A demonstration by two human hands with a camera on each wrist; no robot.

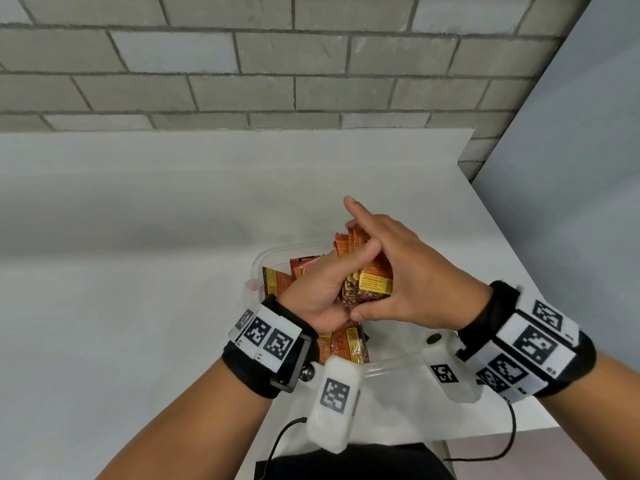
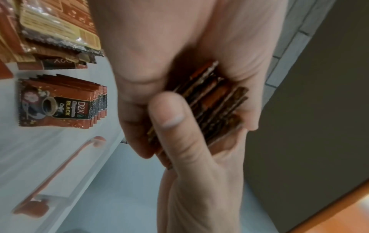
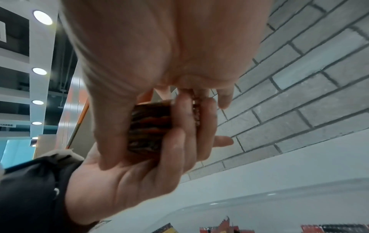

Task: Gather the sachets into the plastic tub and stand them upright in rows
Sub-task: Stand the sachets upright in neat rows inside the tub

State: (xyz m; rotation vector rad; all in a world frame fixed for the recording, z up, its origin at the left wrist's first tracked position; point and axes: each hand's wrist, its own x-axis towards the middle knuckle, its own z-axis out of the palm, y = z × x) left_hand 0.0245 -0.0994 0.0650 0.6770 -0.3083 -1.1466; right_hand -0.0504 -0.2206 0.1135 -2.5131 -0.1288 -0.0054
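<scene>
Above white counter (image 1: 138, 237), both hands (image 1: 391, 271) clasp sachets (image 1: 370, 285) over tub (image 1: 258, 263).

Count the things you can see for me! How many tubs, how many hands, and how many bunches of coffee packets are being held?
Clear plastic tub: 1
Bare hands, left hand and right hand: 2
Held bunch of red-brown coffee sachets: 1, pressed between both hands above the tub; single packets too many to count
Total: 4

Black wristbands (image 1: 266, 370) wrap both bare forearms. Each carries white blocks printed with black square markers (image 1: 530, 344). Thin black cables (image 1: 498, 452) trail off.
</scene>
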